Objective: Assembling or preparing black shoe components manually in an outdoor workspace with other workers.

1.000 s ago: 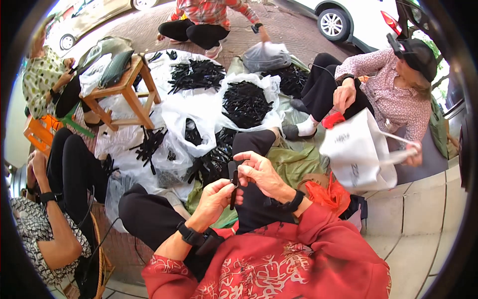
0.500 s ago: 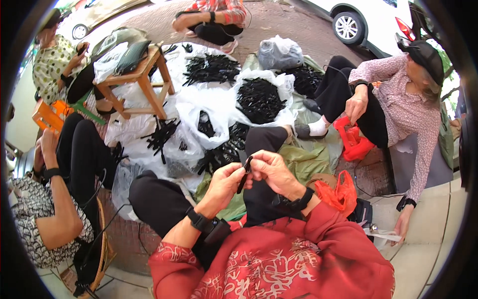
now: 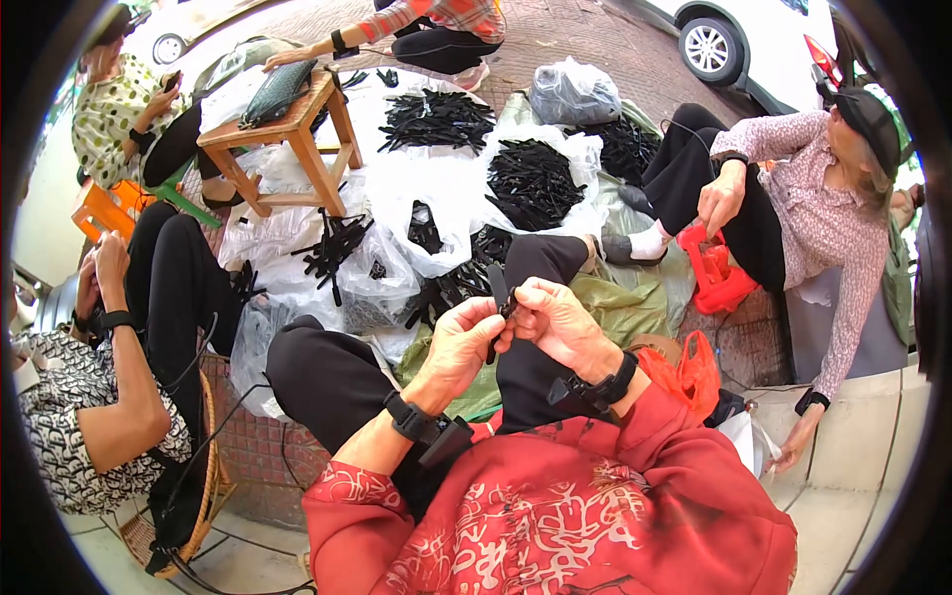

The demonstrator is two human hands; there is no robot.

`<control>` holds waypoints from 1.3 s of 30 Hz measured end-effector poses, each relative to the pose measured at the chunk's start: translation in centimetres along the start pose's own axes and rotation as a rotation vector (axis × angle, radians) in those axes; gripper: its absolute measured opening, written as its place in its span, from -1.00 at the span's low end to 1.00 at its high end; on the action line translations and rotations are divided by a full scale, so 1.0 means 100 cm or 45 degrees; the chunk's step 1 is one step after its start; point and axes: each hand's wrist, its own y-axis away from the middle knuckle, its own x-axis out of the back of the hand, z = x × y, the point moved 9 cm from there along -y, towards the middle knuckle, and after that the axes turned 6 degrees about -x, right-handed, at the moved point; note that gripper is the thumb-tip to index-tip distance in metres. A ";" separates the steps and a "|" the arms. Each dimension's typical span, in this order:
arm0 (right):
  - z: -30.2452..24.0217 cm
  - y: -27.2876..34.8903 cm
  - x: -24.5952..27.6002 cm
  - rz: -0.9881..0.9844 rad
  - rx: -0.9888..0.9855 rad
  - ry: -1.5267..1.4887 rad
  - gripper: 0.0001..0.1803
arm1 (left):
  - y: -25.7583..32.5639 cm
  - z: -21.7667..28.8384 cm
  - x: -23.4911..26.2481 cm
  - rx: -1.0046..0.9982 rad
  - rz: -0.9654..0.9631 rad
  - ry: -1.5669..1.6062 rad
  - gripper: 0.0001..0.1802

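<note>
Above my lap, in front of my knees, my two hands meet at a slim black strip point(image 3: 498, 285) whose exact kind I cannot make out. My left hand point(image 3: 461, 342) pinches it between thumb and fingers, with one end rising above the grip and the other showing below. Close beside it, the fingertips of my right hand point(image 3: 563, 322) are closed on the strip's right side, partly hiding it. Beyond my hands lie heaps of similar black strips point(image 3: 448, 293) on and in white plastic bags.
A wooden stool point(image 3: 266, 133) bears a dark bag point(image 3: 281, 94). Larger strip piles point(image 3: 535, 183) lie on plastic sheeting. Several people sit around; the one at right point(image 3: 828, 198) is near a red plastic object point(image 3: 712, 270). An orange-red bag point(image 3: 686, 375) sits by my right elbow.
The strip's upper end now sticks up higher between my hands, and my right fingers have closed in on it. The far person has stretched an arm out to the bag on the stool.
</note>
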 end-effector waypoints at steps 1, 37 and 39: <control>0.001 0.000 -0.001 -0.010 -0.010 -0.016 -0.85 | 0.000 0.002 0.000 -0.023 0.013 -0.005 -0.84; 0.012 0.002 -0.002 0.032 0.012 -0.255 -0.85 | 0.002 0.023 0.001 -0.279 0.155 -0.573 -0.83; 0.016 0.001 -0.001 0.046 0.061 -0.212 -0.85 | 0.003 0.023 0.005 -0.275 0.200 -0.631 -0.84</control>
